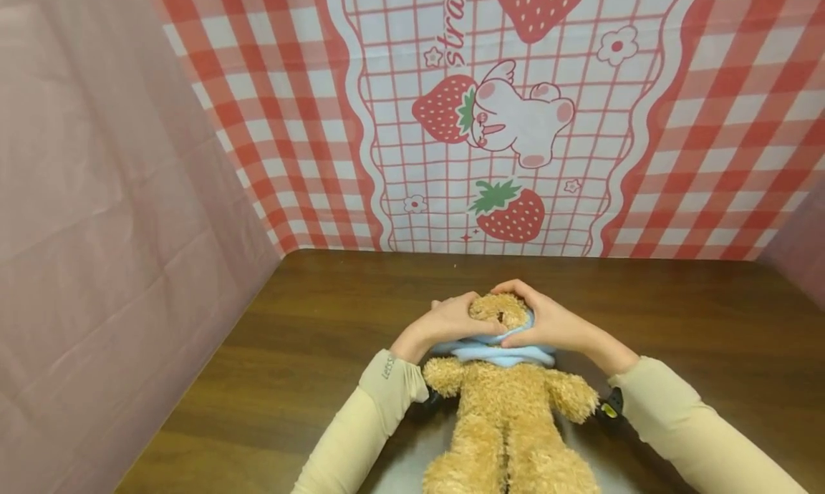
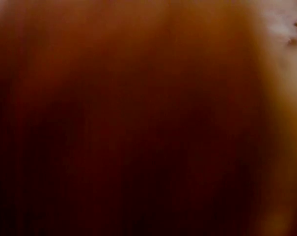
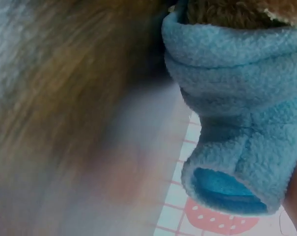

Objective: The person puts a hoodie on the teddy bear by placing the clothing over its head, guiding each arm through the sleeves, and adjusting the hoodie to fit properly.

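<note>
A curly, golden-brown teddy bear (image 1: 509, 401) lies on its back, its head away from me. A light blue fleece top (image 1: 499, 354) is bunched around its neck and lower head; the right wrist view shows one short sleeve opening of that fleece top (image 3: 231, 191). My left hand (image 1: 454, 318) curves round the left side of the head, thumb at the fleece edge. From the right, my right hand (image 1: 557, 326) grips the fleece against the head, fingers arched over the crown. Fingertips behind the head are hidden. The left wrist view is dark and blurred.
The bear lies on a brown wooden table (image 1: 290, 358), partly over a pale grey sheet (image 1: 406, 458). Behind stands a red-and-white strawberry-print cloth (image 1: 412, 157). A pink curtain (image 1: 116, 215) hangs at the left. Black wrist devices (image 1: 611, 404) sit close to the bear's arms.
</note>
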The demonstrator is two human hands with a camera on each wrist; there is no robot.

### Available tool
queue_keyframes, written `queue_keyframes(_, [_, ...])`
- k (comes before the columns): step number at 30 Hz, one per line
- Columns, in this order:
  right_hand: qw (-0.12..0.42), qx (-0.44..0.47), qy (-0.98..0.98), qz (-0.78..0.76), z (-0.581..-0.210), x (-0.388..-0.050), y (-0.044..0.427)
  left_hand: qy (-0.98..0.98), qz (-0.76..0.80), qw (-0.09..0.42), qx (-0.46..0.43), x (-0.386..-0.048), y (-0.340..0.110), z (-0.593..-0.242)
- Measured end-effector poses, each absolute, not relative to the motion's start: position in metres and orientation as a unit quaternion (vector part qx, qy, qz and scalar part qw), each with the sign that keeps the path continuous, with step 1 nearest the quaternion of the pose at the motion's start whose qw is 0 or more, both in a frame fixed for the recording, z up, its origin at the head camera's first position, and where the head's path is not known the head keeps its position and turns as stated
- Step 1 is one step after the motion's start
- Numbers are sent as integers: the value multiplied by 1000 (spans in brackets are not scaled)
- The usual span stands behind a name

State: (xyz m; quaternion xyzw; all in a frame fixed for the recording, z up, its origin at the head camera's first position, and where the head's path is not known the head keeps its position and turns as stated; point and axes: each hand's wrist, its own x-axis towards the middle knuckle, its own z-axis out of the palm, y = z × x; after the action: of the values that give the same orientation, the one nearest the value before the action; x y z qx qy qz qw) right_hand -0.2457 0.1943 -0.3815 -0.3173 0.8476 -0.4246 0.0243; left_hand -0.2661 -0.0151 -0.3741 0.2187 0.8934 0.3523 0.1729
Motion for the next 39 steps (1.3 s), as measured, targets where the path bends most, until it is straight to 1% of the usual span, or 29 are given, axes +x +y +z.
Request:
queue_keyframes(3, [18, -318, 845, -429, -381, -246, 194, 891, 364, 168, 213, -266, -14, -374])
queue_keyframes(7, [13, -315, 850, -422, -383, -246, 202, 892, 371, 149, 209, -266, -11, -373])
queue_keyframes(11, [35, -318, 847, -424, -382, -245, 219, 880, 407, 134, 203, -267, -9, -372])
queue_keyframes(14, [50, -326, 840, -430, -376, -241, 231, 845, 472, 133, 211, -268, -8, -371])
queue_keyframes(16, [50, -326, 843, -425, -371, -238, 237, 817, 516, 133, 221, -269, -8, -370])
queue_keyframes(20, [11, -334, 867, -370, -367, -233, 235, 784, 564, 123, 226, -270, -11, -368])
queue_keyframes(23, [-49, -327, 889, -317, -370, -232, 227, 779, 575, 120, 219, -271, -14, -368])
queue_keyframes(27, [-133, -302, 895, -299, -377, -232, 223, 782, 575, 117, 209, -269, -13, -368])
queue_keyframes(32, [-213, -275, 890, -295, -381, -232, 223, 802, 560, 93, 184, -267, -10, -366])
queue_keyframes(35, [-233, -262, 888, -296, -382, -233, 222, 814, 550, 77, 167, -266, -8, -365])
queue_keyframes(39, [-247, -247, 887, -302, -383, -235, 222, 822, 544, 50, 157, -266, -6, -364])
